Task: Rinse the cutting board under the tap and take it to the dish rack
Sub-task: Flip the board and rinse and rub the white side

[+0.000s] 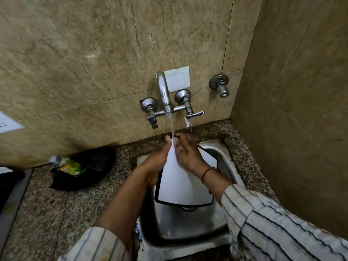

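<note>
A white cutting board (180, 187) with a black rim is held over the steel sink (190, 228), its far end raised under the chrome wall tap (164, 91). Water runs from the spout onto the board's top edge. My left hand (157, 162) grips the board's left edge, thumb up near the stream. My right hand (186, 153) lies across the board's upper face, fingers at the top edge where the water lands. No dish rack is in view.
A black pan (84, 168) holding a green-labelled dish soap bottle (69, 166) sits on the speckled granite counter (56, 213) left of the sink. A second valve (220, 85) sticks out of the wall at right. A tiled side wall closes in the right.
</note>
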